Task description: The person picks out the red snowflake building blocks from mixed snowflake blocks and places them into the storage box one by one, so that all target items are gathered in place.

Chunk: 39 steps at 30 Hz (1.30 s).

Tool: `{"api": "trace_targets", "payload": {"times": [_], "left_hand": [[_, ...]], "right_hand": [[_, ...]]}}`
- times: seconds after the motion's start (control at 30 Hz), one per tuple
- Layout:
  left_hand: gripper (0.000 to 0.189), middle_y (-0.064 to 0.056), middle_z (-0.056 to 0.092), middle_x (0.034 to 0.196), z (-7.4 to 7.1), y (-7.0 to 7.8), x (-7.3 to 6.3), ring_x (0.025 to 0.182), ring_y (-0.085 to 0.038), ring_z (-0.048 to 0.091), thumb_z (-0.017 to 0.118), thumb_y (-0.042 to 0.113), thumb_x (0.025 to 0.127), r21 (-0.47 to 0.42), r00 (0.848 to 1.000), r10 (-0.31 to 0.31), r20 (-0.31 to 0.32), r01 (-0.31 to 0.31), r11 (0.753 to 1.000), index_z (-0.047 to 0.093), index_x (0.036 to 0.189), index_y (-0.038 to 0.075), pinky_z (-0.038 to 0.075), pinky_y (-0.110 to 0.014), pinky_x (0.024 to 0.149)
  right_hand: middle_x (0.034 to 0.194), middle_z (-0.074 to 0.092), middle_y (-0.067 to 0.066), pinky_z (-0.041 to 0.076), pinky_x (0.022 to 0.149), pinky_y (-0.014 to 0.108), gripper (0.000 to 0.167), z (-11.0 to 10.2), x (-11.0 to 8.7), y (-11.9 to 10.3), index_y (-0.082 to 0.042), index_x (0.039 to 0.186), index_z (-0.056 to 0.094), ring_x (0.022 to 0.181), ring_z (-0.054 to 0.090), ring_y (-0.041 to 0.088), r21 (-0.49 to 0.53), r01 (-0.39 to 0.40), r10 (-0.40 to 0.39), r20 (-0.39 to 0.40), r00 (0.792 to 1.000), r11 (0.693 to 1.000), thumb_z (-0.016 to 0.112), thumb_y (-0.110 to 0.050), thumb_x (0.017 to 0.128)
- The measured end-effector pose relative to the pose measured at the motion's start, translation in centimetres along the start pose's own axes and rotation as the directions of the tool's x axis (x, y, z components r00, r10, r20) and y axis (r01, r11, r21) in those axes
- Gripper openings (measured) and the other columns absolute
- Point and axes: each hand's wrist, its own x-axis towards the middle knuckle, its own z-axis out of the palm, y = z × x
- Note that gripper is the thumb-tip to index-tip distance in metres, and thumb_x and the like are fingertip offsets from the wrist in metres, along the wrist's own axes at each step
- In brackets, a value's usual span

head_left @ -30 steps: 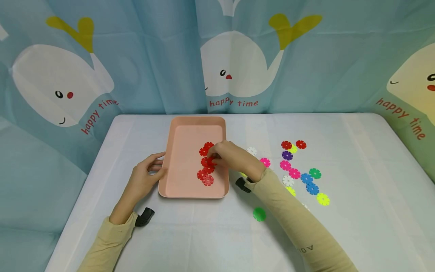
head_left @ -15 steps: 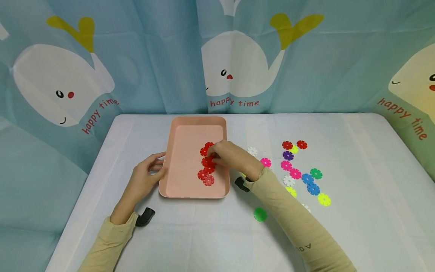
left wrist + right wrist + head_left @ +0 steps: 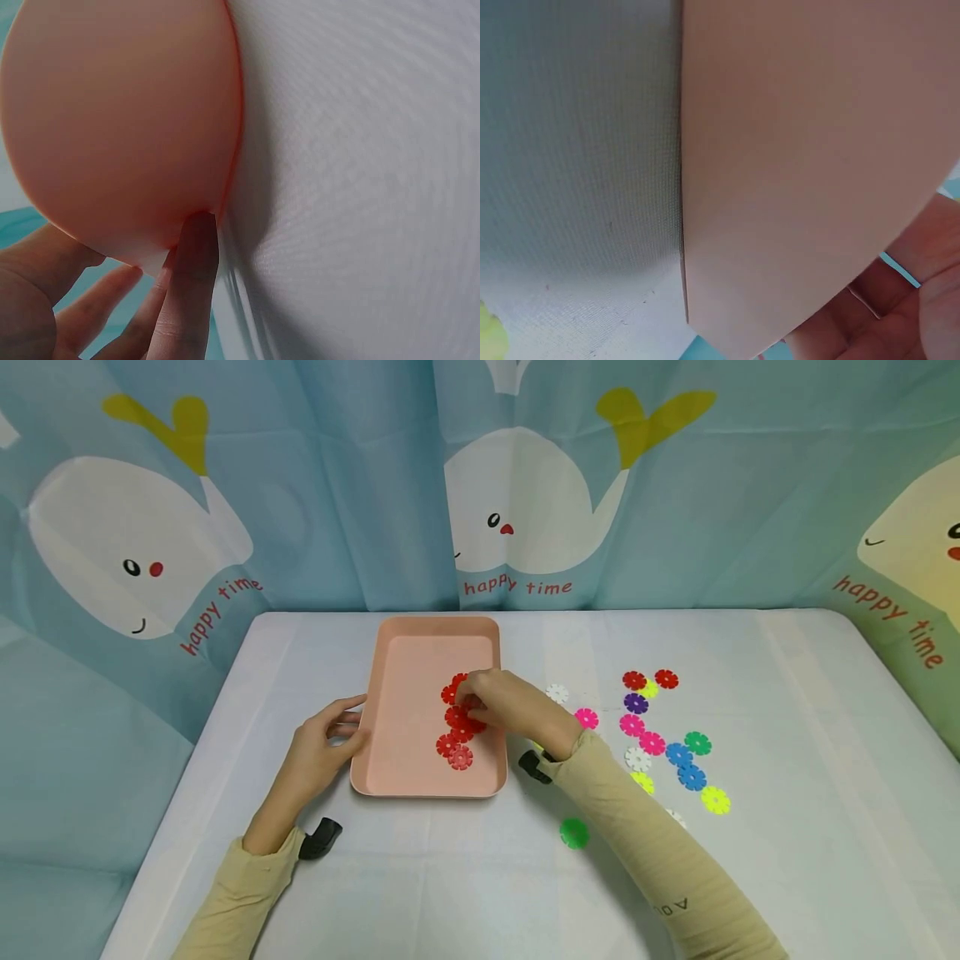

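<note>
A pink tray [image 3: 405,693] lies on the table, with several red plastic snowflake discs [image 3: 460,757] clustered on its right half. My left hand [image 3: 318,747] rests against the tray's left side, fingers spread. In the left wrist view its fingers [image 3: 187,285] touch the outer wall below the rim. My right hand [image 3: 506,702] reaches over the right rim, its curled fingers pinching a red snowflake disc [image 3: 476,726] low among the others. In the right wrist view the tray wall [image 3: 795,165] hides the fingertips and disc; part of the right hand [image 3: 877,307] shows behind it.
On the table right of the tray lie loose discs, among them two red ones [image 3: 666,679], a purple one [image 3: 636,702], blue ones [image 3: 691,777] and a yellow one [image 3: 715,800]. A round green piece [image 3: 574,833] lies near the right forearm. A printed curtain [image 3: 337,485] hangs behind.
The right fingers have shifted slightly among the red discs, and more of the disc at the fingertips shows. The left hand and the tray stay put.
</note>
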Motion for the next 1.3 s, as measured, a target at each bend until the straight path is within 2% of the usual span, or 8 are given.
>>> {"api": "trace_targets", "payload": {"times": [0.13, 0.33, 0.53, 0.83, 1.3], "left_hand": [[0.050, -0.020, 0.066, 0.121, 0.1, 0.0, 0.0, 0.106, -0.031, 0.067, 0.066, 0.008, 0.095, 0.004, 1.000, 0.001, -0.004, -0.001, 1.000, 0.052, 0.142, 0.005, 0.051, -0.031, 0.088], [0.050, -0.020, 0.066, 0.121, 0.0, 0.0, 0.0, 0.106, -0.031, 0.067, 0.066, 0.008, 0.095, 0.011, 1.000, -0.001, -0.005, 0.002, 1.000, 0.052, 0.143, 0.005, 0.051, -0.031, 0.087], [0.049, -0.021, 0.065, 0.122, 0.0, 0.0, 0.0, 0.107, -0.033, 0.067, 0.066, 0.008, 0.096, 0.015, 1.000, 0.008, -0.005, -0.008, 1.000, 0.052, 0.143, 0.004, 0.051, -0.043, 0.091], [0.049, -0.021, 0.065, 0.122, 0.0, 0.0, -0.1, 0.107, -0.032, 0.067, 0.065, 0.009, 0.096, 0.021, 1.000, 0.005, -0.001, -0.005, 1.000, 0.052, 0.143, 0.004, 0.051, -0.028, 0.087], [0.049, -0.021, 0.065, 0.122, 0.0, 0.0, -0.1, 0.107, -0.033, 0.067, 0.065, 0.006, 0.095, 0.021, 1.000, 0.002, -0.001, -0.002, 1.000, 0.052, 0.143, 0.005, 0.052, -0.040, 0.089]], "right_hand": [[0.100, 0.072, 0.008, 0.056, 0.085, 0.030, 0.021, -0.2, -0.4, -0.1, -0.002, 0.108, 0.073, 0.092, 0.066, 0.019, 0.041, -0.012, 0.012, 0.006, 1.000, 0.999, 0.076, -0.003, 0.086], [0.103, 0.071, 0.009, 0.056, 0.085, 0.031, 0.026, -0.7, -1.2, -0.1, -0.002, 0.110, 0.072, 0.094, 0.066, 0.021, 0.101, -0.007, 0.008, -0.010, 1.000, 0.995, 0.077, -0.004, 0.085], [0.104, 0.071, 0.009, 0.055, 0.087, 0.034, 0.025, -1.0, -2.0, 0.2, -0.003, 0.111, 0.072, 0.096, 0.066, 0.019, 0.124, 0.011, -0.008, -0.027, 1.000, 0.992, 0.076, -0.005, 0.086], [0.106, 0.070, 0.007, 0.055, 0.086, 0.037, 0.022, -1.5, -3.3, 0.3, -0.003, 0.111, 0.072, 0.097, 0.064, 0.019, 0.126, 0.039, -0.032, -0.058, 0.998, 0.991, 0.074, -0.007, 0.089], [0.106, 0.070, 0.010, 0.055, 0.086, 0.038, 0.025, -1.7, -4.6, 1.2, 0.000, 0.110, 0.070, 0.096, 0.066, 0.022, 0.142, 0.060, -0.043, -0.118, 0.992, 0.988, 0.077, -0.007, 0.087]]}}
